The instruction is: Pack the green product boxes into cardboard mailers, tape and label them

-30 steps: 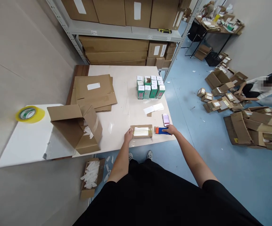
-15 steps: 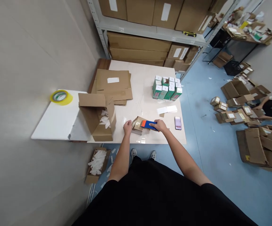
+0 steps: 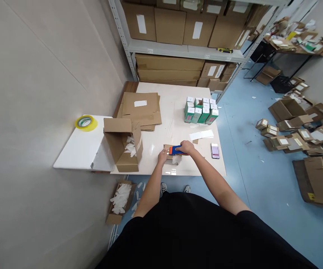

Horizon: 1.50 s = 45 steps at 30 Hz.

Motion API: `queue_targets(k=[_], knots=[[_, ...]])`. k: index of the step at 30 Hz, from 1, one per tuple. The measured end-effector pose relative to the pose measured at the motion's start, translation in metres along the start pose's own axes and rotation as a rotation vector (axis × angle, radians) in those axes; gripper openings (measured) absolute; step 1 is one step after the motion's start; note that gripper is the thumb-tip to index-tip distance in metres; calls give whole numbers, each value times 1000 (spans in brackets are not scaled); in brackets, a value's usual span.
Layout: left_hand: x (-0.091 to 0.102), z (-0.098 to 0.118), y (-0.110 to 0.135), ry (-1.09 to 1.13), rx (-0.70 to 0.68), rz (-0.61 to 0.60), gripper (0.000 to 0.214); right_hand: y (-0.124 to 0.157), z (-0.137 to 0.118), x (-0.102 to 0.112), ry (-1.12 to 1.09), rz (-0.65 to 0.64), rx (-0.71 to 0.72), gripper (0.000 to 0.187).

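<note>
My right hand (image 3: 188,147) is closed round a blue-and-orange tape dispenser (image 3: 176,150), its orange end pointing left over a small cardboard box (image 3: 171,158). At the left end of that box is my left hand (image 3: 162,156), its fingers drawn together beside a shiny clear patch that looks like tape. What these fingers pinch, if anything, is too small to make out. The dispenser and both hands partly cover the box, which lies near the table's front edge. Some whitish, see-through material shows at its front side.
Green-and-white cartons (image 3: 201,110), white paper strips (image 3: 202,135) and a phone (image 3: 215,150) lie to the right. On the left are flattened cardboard (image 3: 143,112), an open carton (image 3: 122,147) and a yellow tape roll (image 3: 86,123). Shelving (image 3: 172,48) stands behind. A person sits among boxes at far right.
My left hand has come in against the box's left end, where it was slightly apart before. The dispenser stays in my right hand above the box. The whole view has shifted a little.
</note>
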<state>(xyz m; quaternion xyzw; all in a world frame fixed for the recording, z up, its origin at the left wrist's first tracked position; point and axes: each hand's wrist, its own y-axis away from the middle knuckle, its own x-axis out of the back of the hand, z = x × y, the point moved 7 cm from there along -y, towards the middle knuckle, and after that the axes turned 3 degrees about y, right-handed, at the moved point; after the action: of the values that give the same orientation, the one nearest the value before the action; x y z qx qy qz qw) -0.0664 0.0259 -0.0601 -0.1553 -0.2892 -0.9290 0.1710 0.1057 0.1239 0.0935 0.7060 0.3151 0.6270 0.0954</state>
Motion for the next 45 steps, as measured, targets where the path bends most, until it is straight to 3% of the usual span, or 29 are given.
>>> queue_targets(k=[6,12,15,17,20,25,28,31,33,39,42,45], knots=[[-45,13,18,-107,14,16,54,22,85,5,-51,-4,-13,40],[-45,15,20,-160,9,54,54,41,185,8,-78,21,-92,39],[-43,15,21,-152,-3,66,55,46,210,3,-119,17,-133,37],[-42,15,22,-143,-17,67,55,45,208,-2,-120,26,-151,35],[-40,15,22,-150,-30,77,55,36,181,-17,-68,47,-194,37],[-35,14,20,-190,-5,99,54,33,132,-68,-57,123,-201,38],[-34,15,19,-199,-6,97,55,44,141,-101,-121,201,-235,37],[-34,16,19,-209,-18,107,56,54,172,-122,-181,326,-254,39],[-34,16,18,-219,-19,122,56,56,194,-135,-227,343,-266,40],[-35,16,17,-199,-32,126,59,52,240,-174,-381,53,-418,46],[-36,14,17,-190,-17,105,59,51,233,-168,-397,75,-441,42],[-37,12,16,-160,-20,75,58,44,194,-146,-425,167,-365,38]])
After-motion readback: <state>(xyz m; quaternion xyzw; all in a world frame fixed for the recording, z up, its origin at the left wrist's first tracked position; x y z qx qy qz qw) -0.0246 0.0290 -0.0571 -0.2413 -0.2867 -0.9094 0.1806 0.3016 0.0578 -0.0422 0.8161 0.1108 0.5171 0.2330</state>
